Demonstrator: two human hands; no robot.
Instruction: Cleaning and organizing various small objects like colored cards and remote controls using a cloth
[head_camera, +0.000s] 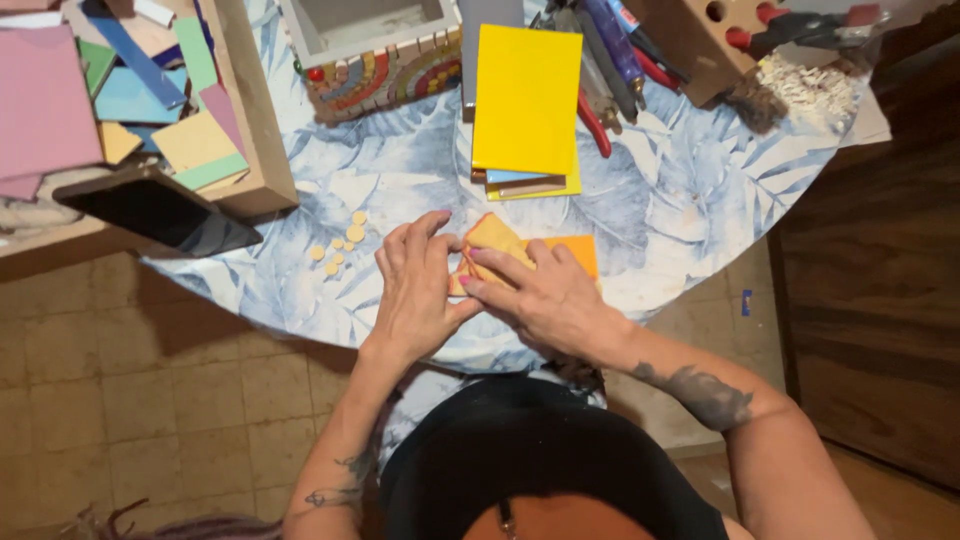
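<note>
Head view: leaf-print round table (700, 200) over tiled floor (150, 400)

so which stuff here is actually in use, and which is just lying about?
In use: left hand and right hand on the orange tile piece; small round yellow pieces beside them.
Lying about: yellow tile stack, pliers, tray of coloured tiles, black phone.

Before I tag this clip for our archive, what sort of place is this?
Probably a home mosaic or craft corner. Both hands work a yellow tile piece on a round table, with stacked tiles, a half-covered mosaic box and nippers nearby.
</note>
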